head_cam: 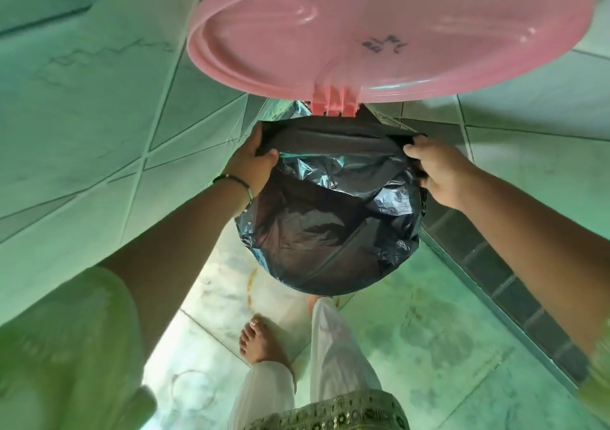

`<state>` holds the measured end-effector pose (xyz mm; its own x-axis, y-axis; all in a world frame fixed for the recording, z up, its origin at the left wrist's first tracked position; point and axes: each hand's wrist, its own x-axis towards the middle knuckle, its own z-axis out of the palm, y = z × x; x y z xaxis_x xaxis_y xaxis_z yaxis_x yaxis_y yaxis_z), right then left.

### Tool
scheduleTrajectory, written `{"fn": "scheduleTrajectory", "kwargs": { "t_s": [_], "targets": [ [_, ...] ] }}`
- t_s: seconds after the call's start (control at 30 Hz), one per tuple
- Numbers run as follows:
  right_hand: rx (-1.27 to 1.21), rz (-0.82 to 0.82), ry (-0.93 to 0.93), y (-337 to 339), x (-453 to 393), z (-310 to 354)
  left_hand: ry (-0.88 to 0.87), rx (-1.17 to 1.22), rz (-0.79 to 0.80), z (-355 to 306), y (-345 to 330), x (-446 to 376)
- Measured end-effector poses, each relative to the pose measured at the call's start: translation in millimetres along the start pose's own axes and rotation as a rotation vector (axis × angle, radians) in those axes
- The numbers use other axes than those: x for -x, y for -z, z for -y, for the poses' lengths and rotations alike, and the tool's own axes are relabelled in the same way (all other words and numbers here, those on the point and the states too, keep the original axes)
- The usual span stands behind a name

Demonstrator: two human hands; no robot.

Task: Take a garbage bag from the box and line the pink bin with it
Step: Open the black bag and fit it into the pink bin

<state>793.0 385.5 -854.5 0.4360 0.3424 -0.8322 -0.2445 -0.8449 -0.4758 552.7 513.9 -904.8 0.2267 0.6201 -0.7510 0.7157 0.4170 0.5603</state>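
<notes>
While unreadable black scrawl on raised pink lid (379,30), left grip (252,162) and right grip (435,174) both pinching black bag (330,225) at rim.

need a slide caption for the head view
Both hands, left and right, stretch a black plastic garbage bag over the bin rim, round pink lid open.

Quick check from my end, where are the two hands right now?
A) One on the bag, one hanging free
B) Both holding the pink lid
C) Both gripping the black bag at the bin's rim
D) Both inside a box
C: the left hand and right hand each pinch the black bag on opposite sides of the rim, below the raised pink lid.
</notes>
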Motion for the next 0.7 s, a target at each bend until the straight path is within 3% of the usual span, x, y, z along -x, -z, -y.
{"fn": "scheduleTrajectory", "kwargs": {
  "t_s": [0.1, 0.17, 0.33, 0.5, 0.6, 0.7],
  "targets": [
    [0.152, 0.048, 0.133, -6, -10, 9, -0.124, -0.066, 0.089, -29, 1, 10],
    [0.206, 0.063, 0.162, -9, -16, 13, -0.08, -0.061, 0.076, -34, -1, 0],
    [0.035, 0.038, -0.053, -7, -27, 0, 0.036, -0.041, 0.08, -39, 1, -2],
    [0.0, 0.014, -0.195, 13, -13, -29, 0.342, 0.161, 0.011, 10, 17, -8],
    [-0.026, 0.065, -0.222, 22, 4, -55, 0.298, 0.302, 0.043, 54, 24, -1],
    [-0.173, 0.039, -0.294, 24, 17, -86, 0.416, 0.384, 0.007, 51, 17, 37]
  ]
}}
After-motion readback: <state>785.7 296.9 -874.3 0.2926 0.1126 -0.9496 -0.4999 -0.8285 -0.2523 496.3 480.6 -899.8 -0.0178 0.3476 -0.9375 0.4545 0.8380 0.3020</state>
